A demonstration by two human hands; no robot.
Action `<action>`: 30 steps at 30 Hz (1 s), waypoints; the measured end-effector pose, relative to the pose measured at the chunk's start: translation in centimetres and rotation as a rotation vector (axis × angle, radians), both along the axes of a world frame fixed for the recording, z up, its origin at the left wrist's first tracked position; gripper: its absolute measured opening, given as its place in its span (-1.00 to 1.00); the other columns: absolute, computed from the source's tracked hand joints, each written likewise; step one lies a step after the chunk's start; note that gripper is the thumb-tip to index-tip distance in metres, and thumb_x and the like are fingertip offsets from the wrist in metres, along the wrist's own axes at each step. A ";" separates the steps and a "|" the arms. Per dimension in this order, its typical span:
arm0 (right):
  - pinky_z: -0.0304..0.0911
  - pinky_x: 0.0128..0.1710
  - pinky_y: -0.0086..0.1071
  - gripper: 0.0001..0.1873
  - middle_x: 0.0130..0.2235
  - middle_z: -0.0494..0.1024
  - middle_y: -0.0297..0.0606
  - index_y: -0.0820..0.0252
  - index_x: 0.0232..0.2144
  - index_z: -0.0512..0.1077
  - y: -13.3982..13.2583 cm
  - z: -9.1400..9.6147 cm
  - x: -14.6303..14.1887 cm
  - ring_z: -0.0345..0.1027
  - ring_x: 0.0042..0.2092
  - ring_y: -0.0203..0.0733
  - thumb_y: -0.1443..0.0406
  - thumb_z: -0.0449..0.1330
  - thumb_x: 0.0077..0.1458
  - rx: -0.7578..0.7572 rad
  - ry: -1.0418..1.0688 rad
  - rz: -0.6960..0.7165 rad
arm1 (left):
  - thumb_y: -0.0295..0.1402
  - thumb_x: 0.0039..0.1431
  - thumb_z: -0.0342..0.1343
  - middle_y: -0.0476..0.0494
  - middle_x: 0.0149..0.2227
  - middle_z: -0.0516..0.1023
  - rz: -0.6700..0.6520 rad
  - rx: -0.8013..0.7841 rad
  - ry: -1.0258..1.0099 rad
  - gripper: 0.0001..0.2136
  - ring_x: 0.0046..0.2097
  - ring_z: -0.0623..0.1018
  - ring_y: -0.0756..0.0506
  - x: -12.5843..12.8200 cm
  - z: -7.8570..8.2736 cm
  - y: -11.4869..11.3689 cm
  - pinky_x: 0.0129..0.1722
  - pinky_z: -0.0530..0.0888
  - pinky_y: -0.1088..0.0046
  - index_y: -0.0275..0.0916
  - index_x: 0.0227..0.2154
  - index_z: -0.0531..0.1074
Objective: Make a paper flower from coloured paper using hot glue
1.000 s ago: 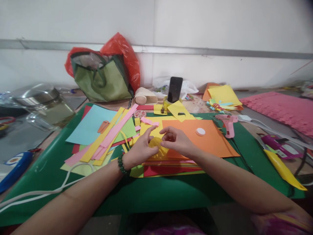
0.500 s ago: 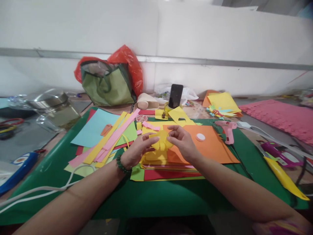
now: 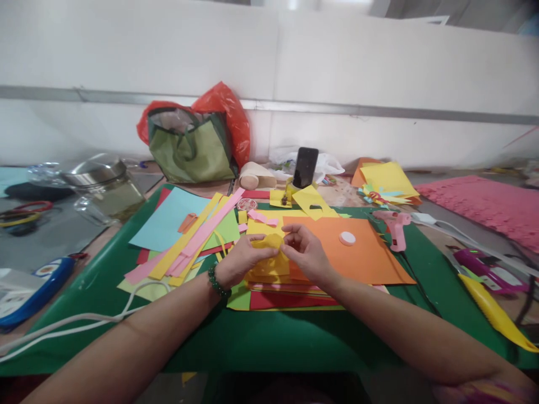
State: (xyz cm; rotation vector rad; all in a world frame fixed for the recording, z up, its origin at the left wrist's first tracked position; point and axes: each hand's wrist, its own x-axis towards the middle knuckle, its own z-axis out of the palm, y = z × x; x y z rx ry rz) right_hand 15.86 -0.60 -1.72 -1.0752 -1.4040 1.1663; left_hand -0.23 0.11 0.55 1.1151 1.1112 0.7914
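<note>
A yellow paper piece [image 3: 272,242] is above the paper stack [image 3: 290,300], in from the middle of the green-covered counter's [image 3: 286,345] front edge. The left hand's [image 3: 242,260] fingers pinch it; the right hand's [image 3: 307,255] curl beside it, grip unclear. A pink glue gun [image 3: 396,227] lies toward the right edge.

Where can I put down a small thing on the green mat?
The green mat is bare in front of the paper stack, between the forearms, and between the black glue-gun cord and the long yellow object. It is crowded around the left hand and leftward, with paper strips, a light-blue sheet and white cable.
</note>
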 end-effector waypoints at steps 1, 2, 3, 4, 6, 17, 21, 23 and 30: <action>0.27 -0.29 -0.31 -0.59 -0.42 0.39 -0.37 0.13 -0.21 0.26 0.0 0.1 0.3 0.32 -0.34 -0.25 0.20 0.24 -0.16 0.007 0.008 0.008 | -0.35 -0.27 0.34 -0.05 -0.46 0.50 -0.038 0.012 -0.030 -0.72 -0.44 0.46 -0.01 -0.1 0.1 0.1 -0.44 0.36 0.50 -0.32 -0.44 0.46; 0.28 -0.25 -0.28 -0.59 -0.38 0.42 -0.33 0.13 -0.20 0.27 0.1 0.3 0.6 0.34 -0.29 -0.22 0.20 0.23 -0.15 0.021 0.023 0.011 | -0.35 -0.27 0.33 -0.04 -0.49 0.49 -0.060 0.028 -0.051 -0.76 -0.47 0.46 0.00 -0.2 0.2 0.2 -0.46 0.36 0.50 -0.33 -0.47 0.47; 0.29 -0.20 -0.25 -0.59 -0.33 0.45 -0.29 0.13 -0.18 0.28 0.3 0.5 1.0 0.36 -0.25 -0.19 0.20 0.21 -0.14 0.048 0.047 0.004 | -0.36 -0.26 0.33 -0.04 -0.51 0.50 -0.063 0.040 -0.068 -0.77 -0.48 0.46 0.00 -0.4 0.4 0.3 -0.47 0.36 0.50 -0.33 -0.48 0.48; 0.28 -0.15 -0.23 -0.59 -0.28 0.47 -0.26 0.12 -0.15 0.28 0.5 0.7 1.5 0.37 -0.20 -0.17 0.20 0.19 -0.12 0.084 0.074 -0.013 | -0.36 -0.24 0.33 -0.05 -0.50 0.52 -0.060 0.046 -0.085 -0.77 -0.46 0.48 -0.01 -0.7 0.7 0.5 -0.45 0.38 0.50 -0.33 -0.46 0.49; 0.27 -0.08 -0.19 -0.60 -0.22 0.48 -0.23 0.10 -0.13 0.29 1.1 1.1 2.5 0.37 -0.15 -0.14 0.21 0.14 -0.09 0.164 0.124 -0.076 | -0.36 -0.23 0.33 -0.11 -0.42 0.57 -0.026 0.038 -0.130 -0.74 -0.38 0.54 -0.06 -1.2 1.3 0.8 -0.38 0.45 0.46 -0.33 -0.40 0.51; 0.33 -0.22 -0.24 -0.89 -0.38 0.52 -0.29 0.10 -0.38 0.33 -0.3 6.3 6.2 0.43 -0.29 -0.17 0.25 0.17 -0.03 0.326 -0.167 -0.243 | -0.42 -0.28 0.37 -0.08 -0.34 0.61 0.076 -0.019 -0.112 -0.56 -0.29 0.58 -0.10 -1.7 2.2 0.9 -0.35 0.49 0.45 -0.28 -0.23 0.43; 0.34 -0.21 -0.21 -0.74 -0.35 0.59 -0.19 0.13 -0.41 0.42 -3.0 7.2 8.3 0.48 -0.25 -0.06 0.08 0.27 -0.06 0.165 -0.453 -0.103 | -0.39 -0.30 0.39 -0.09 -0.37 0.60 0.106 -0.063 0.077 -0.49 -0.29 0.57 -0.13 -1.4 1.9 0.3 -0.49 0.39 0.50 -0.27 -0.18 0.41; 0.35 -0.25 -0.21 -0.65 -0.38 0.60 -0.16 0.13 -0.42 0.46 -4.1 6.9 10.4 0.49 -0.28 -0.04 -0.02 0.26 -0.07 0.068 -0.594 -0.098 | -0.39 -0.31 0.38 -0.09 -0.38 0.59 0.087 -0.054 0.108 -0.54 -0.30 0.56 -0.13 -1.3 1.8 0.1 -0.50 0.36 0.51 -0.27 -0.23 0.43; 0.20 -0.48 -0.31 -0.41 -0.50 0.56 -0.09 0.12 -0.59 0.51 -5.5 4.7 20.9 0.45 -0.46 -0.15 -0.17 -0.01 0.07 -0.022 -0.997 -0.313 | -0.34 -0.27 0.33 -0.12 -0.38 0.58 -0.038 -0.008 0.057 -0.66 -0.36 0.54 -0.08 -1.1 1.5 0.0 -0.42 0.40 0.47 -0.30 -0.36 0.42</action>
